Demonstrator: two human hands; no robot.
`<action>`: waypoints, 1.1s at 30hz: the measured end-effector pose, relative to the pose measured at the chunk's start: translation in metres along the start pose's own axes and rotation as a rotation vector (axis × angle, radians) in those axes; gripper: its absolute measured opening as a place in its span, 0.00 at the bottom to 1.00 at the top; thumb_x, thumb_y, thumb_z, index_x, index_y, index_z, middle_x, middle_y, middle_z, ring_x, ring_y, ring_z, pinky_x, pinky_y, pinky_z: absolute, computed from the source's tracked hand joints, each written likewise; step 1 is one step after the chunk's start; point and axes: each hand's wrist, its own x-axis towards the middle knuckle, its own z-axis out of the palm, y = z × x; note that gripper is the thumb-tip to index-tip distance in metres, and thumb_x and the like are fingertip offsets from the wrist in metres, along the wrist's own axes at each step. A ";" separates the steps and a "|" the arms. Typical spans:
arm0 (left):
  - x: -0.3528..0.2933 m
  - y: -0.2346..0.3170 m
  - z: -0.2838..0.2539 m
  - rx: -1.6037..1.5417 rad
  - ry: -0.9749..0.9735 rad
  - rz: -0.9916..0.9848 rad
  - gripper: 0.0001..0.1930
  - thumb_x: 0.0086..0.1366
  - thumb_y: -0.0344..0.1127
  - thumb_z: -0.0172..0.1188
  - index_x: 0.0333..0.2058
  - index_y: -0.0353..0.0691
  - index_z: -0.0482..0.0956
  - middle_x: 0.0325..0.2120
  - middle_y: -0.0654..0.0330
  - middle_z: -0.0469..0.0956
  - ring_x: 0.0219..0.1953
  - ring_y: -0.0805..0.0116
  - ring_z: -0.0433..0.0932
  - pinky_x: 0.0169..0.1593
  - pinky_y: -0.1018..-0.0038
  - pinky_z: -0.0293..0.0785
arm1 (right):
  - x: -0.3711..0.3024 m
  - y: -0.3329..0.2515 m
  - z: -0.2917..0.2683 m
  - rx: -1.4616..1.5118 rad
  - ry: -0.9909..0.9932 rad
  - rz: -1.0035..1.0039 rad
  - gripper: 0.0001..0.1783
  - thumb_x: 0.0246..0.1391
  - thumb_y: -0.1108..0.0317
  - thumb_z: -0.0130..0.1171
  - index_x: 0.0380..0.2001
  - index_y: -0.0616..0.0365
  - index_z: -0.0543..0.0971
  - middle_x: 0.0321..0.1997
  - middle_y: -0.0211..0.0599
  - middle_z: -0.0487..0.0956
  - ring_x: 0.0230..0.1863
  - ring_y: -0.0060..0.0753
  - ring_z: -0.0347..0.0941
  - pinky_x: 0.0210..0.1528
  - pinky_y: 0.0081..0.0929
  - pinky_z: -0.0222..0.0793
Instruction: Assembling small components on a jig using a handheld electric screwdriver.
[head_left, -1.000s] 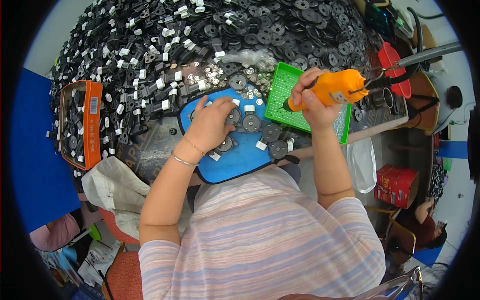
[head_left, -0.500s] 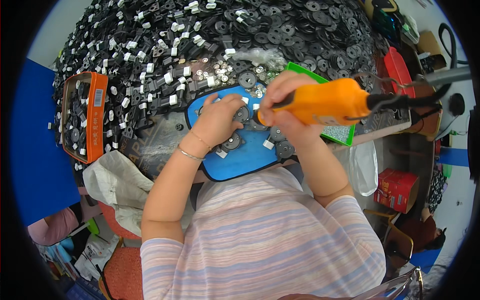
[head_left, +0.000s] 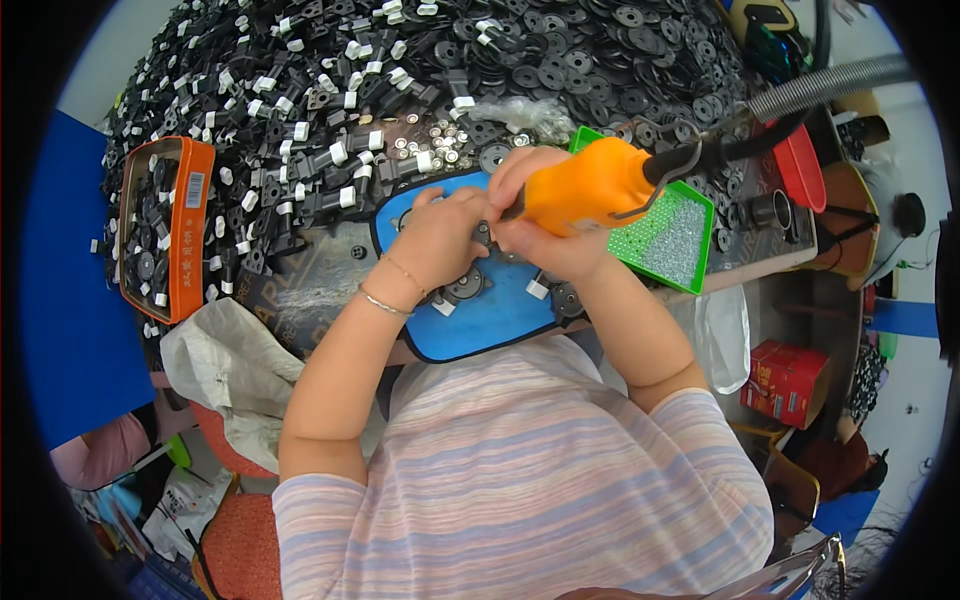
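In my right hand (head_left: 555, 245) is an orange electric screwdriver (head_left: 585, 190), its grip wrapped by my fingers and its tip pointing left at my left fingertips. My left hand (head_left: 440, 240) curls over a black round plastic part (head_left: 482, 233) on the blue mat (head_left: 460, 335). My fingers and the tool hide most of this part, and the screwdriver bit is out of sight. Just below my left hand lies another black wheel part (head_left: 466, 285) with a white end piece (head_left: 443, 307). Near my right wrist are more black discs (head_left: 567, 300) and a white-ended piece (head_left: 538, 288).
A green tray (head_left: 690, 285) of small silvery screws stands right of the mat. Small metal rings (head_left: 440, 145) lie beyond it. Heaps of black parts (head_left: 300, 90) and discs (head_left: 630, 50) fill the far table. An orange box (head_left: 187, 240) stands left; a cable (head_left: 740, 145) runs right.
The screwdriver and my right hand have moved left, up against my left fingers. My left hand stays nearly in place. More of the green tray now shows.
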 end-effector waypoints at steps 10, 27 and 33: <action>-0.001 0.004 -0.003 0.012 -0.036 -0.093 0.23 0.44 0.30 0.66 0.42 0.41 0.72 0.45 0.60 0.71 0.47 0.61 0.71 0.58 0.59 0.54 | -0.002 -0.050 -0.058 0.008 0.079 -0.128 0.15 0.47 0.66 0.58 0.34 0.63 0.67 0.32 0.42 0.67 0.22 0.28 0.68 0.26 0.24 0.67; -0.001 0.010 -0.007 0.036 -0.066 -0.117 0.24 0.45 0.30 0.64 0.44 0.42 0.72 0.47 0.60 0.70 0.49 0.62 0.70 0.59 0.57 0.52 | -0.029 -0.024 -0.078 -0.055 0.318 -0.110 0.11 0.41 0.83 0.55 0.31 0.65 0.69 0.29 0.40 0.71 0.21 0.22 0.69 0.24 0.17 0.67; -0.002 0.010 -0.006 0.040 -0.066 -0.124 0.24 0.45 0.29 0.64 0.44 0.42 0.72 0.48 0.60 0.70 0.50 0.63 0.70 0.59 0.57 0.51 | -0.029 -0.026 -0.076 -0.024 0.330 -0.096 0.11 0.41 0.83 0.55 0.31 0.65 0.70 0.29 0.40 0.71 0.21 0.22 0.69 0.23 0.17 0.67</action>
